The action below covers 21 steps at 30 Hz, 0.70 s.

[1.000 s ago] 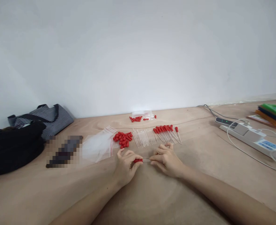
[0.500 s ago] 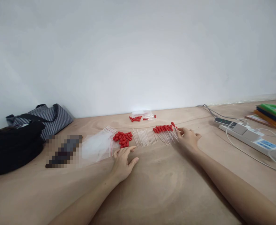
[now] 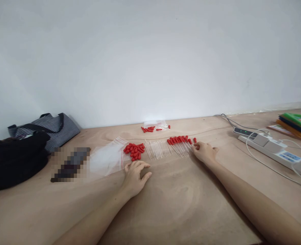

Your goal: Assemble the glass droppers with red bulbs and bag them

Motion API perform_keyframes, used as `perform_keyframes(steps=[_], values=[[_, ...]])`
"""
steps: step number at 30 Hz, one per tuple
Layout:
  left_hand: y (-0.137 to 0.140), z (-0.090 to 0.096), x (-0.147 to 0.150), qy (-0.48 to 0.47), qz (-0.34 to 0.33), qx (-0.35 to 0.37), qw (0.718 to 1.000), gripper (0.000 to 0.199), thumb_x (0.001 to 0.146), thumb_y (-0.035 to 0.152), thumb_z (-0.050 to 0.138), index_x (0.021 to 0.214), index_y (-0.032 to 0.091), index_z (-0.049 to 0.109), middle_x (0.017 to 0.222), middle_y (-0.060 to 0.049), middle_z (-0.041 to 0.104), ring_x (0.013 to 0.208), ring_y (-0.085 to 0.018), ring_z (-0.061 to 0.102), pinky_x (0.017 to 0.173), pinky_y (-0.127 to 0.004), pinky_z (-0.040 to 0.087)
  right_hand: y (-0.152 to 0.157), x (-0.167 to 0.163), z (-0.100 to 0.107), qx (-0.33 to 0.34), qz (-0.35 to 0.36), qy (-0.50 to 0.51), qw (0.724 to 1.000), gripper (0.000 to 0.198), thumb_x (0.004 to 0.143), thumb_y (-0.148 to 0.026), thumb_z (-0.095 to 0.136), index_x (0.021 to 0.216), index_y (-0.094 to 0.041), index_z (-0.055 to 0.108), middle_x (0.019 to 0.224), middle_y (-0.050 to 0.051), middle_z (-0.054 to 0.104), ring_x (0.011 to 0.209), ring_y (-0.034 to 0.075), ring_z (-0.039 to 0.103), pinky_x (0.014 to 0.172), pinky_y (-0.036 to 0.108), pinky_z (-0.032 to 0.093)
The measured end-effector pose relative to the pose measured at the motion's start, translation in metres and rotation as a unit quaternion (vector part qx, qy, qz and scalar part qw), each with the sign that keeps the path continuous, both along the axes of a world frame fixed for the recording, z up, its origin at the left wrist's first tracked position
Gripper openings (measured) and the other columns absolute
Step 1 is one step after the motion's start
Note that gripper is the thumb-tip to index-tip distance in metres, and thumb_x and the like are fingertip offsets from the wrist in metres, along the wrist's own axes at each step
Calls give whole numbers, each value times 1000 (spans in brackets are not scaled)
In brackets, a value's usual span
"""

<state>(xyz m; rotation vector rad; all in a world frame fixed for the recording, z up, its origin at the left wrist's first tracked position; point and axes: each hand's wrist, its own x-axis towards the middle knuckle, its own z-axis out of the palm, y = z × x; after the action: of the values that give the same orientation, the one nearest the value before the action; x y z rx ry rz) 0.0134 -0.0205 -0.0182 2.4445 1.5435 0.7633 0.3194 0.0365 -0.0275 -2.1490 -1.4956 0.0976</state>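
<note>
My right hand (image 3: 204,152) is at the right end of a row of droppers (image 3: 179,146), clear thin tubes with red bulbs. Its fingertips are closed around a dropper whose red bulb (image 3: 194,140) shows just above them; the tube is mostly hidden. A red-bulbed dropper (image 3: 189,141) lies beside the fingers. My left hand (image 3: 135,177) rests on the wooden table, fingers loosely apart and holding nothing. Just beyond it is a pile of loose red rubber bulbs (image 3: 133,150). Between pile and droppers lie several bare clear tubes (image 3: 158,149) side by side.
Clear zip bags (image 3: 104,161) lie left of the bulbs. By the wall are more red bulbs (image 3: 147,129) and a small plastic bag (image 3: 155,124). A striped bag (image 3: 63,131) and black cloth item (image 3: 17,163) sit left. A corded power strip (image 3: 275,149) lies right.
Near my right fingertips, the red bulbs that were close together now sit apart, one to the right of the other. My right hand has shifted slightly down; my left hand has hardly moved.
</note>
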Motion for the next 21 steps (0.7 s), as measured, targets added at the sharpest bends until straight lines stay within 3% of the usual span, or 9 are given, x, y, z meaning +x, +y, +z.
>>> perform_keyframes(steps=[4, 10, 15, 18, 21], values=[[-1, 0, 0, 2, -2, -7, 1000, 12, 75, 24, 56, 86, 24, 62, 94, -2, 62, 94, -24, 52, 87, -47, 26, -3, -11, 3, 43, 32, -1, 999, 24, 75, -33, 46, 84, -22, 65, 78, 4, 66, 88, 25, 51, 80, 42, 21], [3, -3, 1, 9, 32, 22, 999, 9, 77, 27, 56, 80, 24, 63, 88, -2, 61, 90, -23, 51, 80, -42, 30, -9, -55, 4, 84, 164, -54, 981, 22, 77, -31, 46, 75, -22, 66, 82, 4, 65, 86, 21, 51, 79, 39, 23], [22, 9, -2, 45, 89, 90, 991, 6, 76, 25, 57, 72, 22, 60, 85, -2, 62, 88, -23, 51, 77, -41, 29, 5, -84, 13, 1, 130, -90, 987, 27, 79, -33, 45, 78, -20, 68, 84, 10, 66, 92, 26, 50, 81, 43, 23], [40, 21, -7, 65, 121, 138, 981, 7, 78, 22, 55, 78, 23, 62, 89, -4, 62, 91, -24, 50, 78, -43, 28, 15, -92, 18, -50, 113, -96, 988, 28, 78, -30, 44, 73, -17, 68, 81, 13, 66, 92, 28, 51, 82, 46, 22], [59, 30, -10, 122, 102, 134, 978, 16, 81, 21, 49, 87, 26, 64, 96, -5, 60, 95, -25, 48, 79, -43, 27, 21, -95, 20, -66, 105, -100, 987, 28, 78, -29, 44, 75, -15, 68, 81, 14, 66, 90, 28, 53, 83, 46, 22]])
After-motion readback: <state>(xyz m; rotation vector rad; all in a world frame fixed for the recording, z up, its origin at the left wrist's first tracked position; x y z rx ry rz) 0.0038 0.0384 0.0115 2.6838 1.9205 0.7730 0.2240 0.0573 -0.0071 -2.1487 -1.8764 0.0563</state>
